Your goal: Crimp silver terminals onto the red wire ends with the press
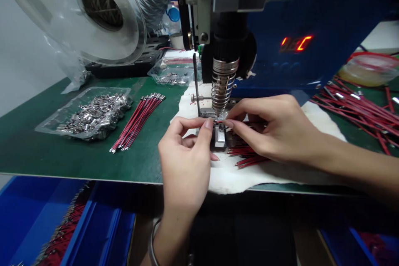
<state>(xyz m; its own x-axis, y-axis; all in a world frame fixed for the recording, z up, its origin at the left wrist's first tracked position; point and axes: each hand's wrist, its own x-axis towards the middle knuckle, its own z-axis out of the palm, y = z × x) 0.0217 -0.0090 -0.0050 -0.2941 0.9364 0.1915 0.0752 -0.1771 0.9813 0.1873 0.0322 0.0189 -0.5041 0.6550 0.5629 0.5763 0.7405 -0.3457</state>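
Just below the tip of a spring-wrapped soldering head (pixel 225 81), my two hands meet fingertip to fingertip. My left hand (pixel 188 158) is closed, thumb and forefinger pinching a tiny silver metal part that the fingers mostly cover. From the right, my right hand (pixel 277 126) pinches a thin red wire (pixel 220 121), of which only a short bit shows at the fingertips. A small metal fixture (pixel 220 136) stands under the fingertips. Beneath my right hand, several red and black wires (pixel 247 157) lie on a white cloth (pixel 232 181).
On the green table (pixel 149 162), a clear tray (pixel 93 114) of small silver cylinders and a wire bundle (pixel 139 120) lie left. A blue machine housing (pixel 271 72) rises behind. More wires (pixel 361 110) lie right. Blue bins (pixel 99 228) sit below the edge; a clear duct hood (pixel 102 8) hangs upper left.
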